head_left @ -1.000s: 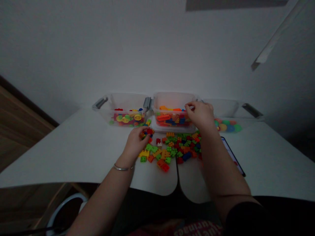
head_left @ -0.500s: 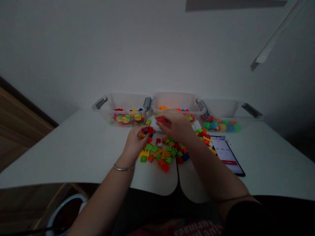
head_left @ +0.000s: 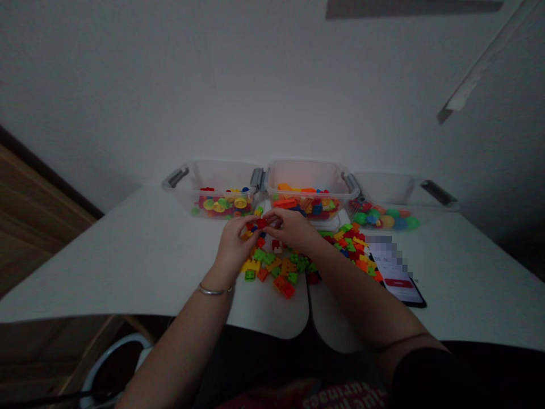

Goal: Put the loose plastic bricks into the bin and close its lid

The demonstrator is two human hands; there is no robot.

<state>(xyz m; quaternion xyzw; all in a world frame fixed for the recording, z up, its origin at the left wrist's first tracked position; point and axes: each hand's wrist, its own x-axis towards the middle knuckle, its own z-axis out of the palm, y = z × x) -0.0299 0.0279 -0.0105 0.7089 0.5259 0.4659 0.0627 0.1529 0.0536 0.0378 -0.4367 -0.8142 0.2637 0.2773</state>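
My left hand (head_left: 235, 241) is closed around a small cluster of toy building blocks, partly hidden by the fingers. A red building block (head_left: 261, 223) sits at the top of the cluster, between both hands. My right hand (head_left: 292, 230) meets it from the right, fingers pinched at that red block. Beneath the hands lies a spread of loose blocks: a yellow block (head_left: 251, 265), a green block (head_left: 250, 275) and an orange-red block (head_left: 284, 286) show nearest me. My right forearm covers part of this pile.
Three clear bins stand along the wall: a left bin (head_left: 223, 170) with mixed pieces, a middle bin (head_left: 310, 165) with blocks, a right bin (head_left: 389, 179) with round pieces. A phone (head_left: 398, 282) lies right of more blocks (head_left: 349, 244). The white table (head_left: 179, 250) has a seam near me.
My right hand has come down and left from in front of the middle bin to the blocks in my left hand. The left hand has hardly moved.
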